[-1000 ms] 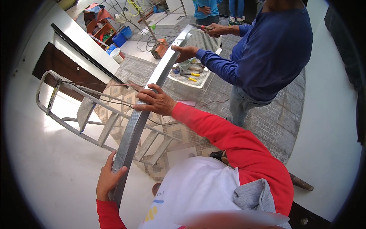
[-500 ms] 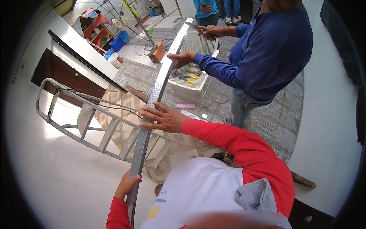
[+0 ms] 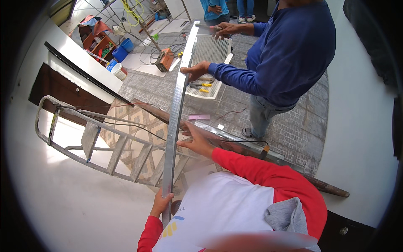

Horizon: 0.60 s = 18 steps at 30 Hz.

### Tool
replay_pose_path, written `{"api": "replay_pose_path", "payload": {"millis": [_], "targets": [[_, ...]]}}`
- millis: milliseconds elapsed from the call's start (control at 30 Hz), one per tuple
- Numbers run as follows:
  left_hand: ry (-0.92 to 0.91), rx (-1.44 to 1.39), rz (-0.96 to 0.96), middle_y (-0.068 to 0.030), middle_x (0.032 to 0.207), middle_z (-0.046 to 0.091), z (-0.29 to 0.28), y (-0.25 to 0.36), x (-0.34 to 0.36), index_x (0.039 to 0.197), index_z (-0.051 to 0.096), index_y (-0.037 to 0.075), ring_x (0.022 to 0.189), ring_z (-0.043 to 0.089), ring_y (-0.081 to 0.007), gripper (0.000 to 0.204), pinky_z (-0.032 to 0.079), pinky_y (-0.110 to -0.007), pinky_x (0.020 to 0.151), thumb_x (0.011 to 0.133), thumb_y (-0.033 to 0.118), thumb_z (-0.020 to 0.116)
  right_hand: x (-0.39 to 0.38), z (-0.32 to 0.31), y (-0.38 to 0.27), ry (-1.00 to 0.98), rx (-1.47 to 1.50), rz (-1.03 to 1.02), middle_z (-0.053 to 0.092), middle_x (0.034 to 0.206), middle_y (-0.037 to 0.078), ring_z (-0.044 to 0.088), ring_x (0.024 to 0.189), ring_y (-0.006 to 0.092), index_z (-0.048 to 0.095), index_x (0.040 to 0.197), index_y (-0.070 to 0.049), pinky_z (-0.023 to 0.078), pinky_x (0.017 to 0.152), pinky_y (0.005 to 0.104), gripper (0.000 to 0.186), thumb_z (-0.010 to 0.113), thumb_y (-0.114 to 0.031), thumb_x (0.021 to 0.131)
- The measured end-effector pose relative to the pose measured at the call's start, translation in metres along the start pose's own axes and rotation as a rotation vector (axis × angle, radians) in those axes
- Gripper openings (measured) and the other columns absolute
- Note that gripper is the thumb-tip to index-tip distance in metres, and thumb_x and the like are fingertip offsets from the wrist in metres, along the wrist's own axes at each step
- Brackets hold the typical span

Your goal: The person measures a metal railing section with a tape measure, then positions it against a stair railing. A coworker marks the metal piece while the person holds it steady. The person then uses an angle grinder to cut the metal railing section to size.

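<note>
A long silver metal channel (image 3: pixel 171 145) slants away from my body toward a co-worker. Low on it, my left hand (image 3: pixel 162 202) is closed round the channel, thumb on the near face. My right hand (image 3: pixel 196 140) is at the channel's right edge, fingers apart and not wrapped round it; whether the fingertips touch the metal I cannot tell. Farther up, the co-worker's left hand (image 3: pixel 196 71) grips the channel. At its far end the co-worker's right hand (image 3: pixel 226 30) holds a tool with a reddish part, blurred by motion.
An aluminium stepladder (image 3: pixel 115 153) leans across the left side. Beneath the channel stands a white mesh table (image 3: pixel 212 50) with yellow-handled pliers (image 3: pixel 205 85). A wooden pole (image 3: pixel 153 110) crosses low behind my right arm. Buckets (image 3: pixel 119 70) and an orange block (image 3: pixel 165 60) stand farther off.
My right hand has come off the channel's top face to its right edge. The channel's near end and my left hand have shifted right. The co-worker's tool has moved at the far end.
</note>
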<state>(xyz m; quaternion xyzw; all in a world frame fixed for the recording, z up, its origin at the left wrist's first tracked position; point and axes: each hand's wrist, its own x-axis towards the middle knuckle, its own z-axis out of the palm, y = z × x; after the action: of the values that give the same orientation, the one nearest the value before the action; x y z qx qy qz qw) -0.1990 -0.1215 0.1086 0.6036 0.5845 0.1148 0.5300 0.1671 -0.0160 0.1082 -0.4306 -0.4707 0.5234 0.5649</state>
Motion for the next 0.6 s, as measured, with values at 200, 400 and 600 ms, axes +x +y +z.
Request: {"api": "replay_pose_path", "payload": {"millis": [200,400,600], "targets": [[0.027,0.044,0.024,-0.0121,0.110,0.070,0.001,-0.006,-0.001,0.131,0.061,0.004,0.103,0.065,-0.0234,0.058,0.051,-0.038,0.093,0.087,0.038,0.078,0.008,0.002,-0.003,-0.016,0.051,-0.015,0.037,0.154,0.025,0.049,0.136,0.0351,0.014,0.164,-0.009,0.058,0.097,0.0438,0.115,0.087,-0.043,0.082],[-0.005,0.054,0.014,-0.0122,0.113,0.070,0.002,0.005,-0.006,0.133,0.060,0.005,0.105,0.066,-0.0237,0.059,0.050,-0.038,0.094,0.087,0.037,0.078,0.010,0.002,-0.004,0.005,0.044,-0.041,0.044,0.149,0.023,0.054,0.132,0.0345,0.017,0.164,-0.008,0.055,0.103,0.0448,0.115,0.088,-0.042,0.081],[0.004,0.058,0.038,-0.0121,0.114,0.070,0.003,0.009,-0.009,0.133,0.060,0.005,0.105,0.066,-0.0235,0.059,0.050,-0.037,0.094,0.087,0.036,0.078,0.011,0.002,-0.001,0.008,0.034,-0.026,0.044,0.148,0.023,0.055,0.131,0.0331,0.017,0.163,-0.006,0.052,0.106,0.0459,0.115,0.088,-0.044,0.080]]}}
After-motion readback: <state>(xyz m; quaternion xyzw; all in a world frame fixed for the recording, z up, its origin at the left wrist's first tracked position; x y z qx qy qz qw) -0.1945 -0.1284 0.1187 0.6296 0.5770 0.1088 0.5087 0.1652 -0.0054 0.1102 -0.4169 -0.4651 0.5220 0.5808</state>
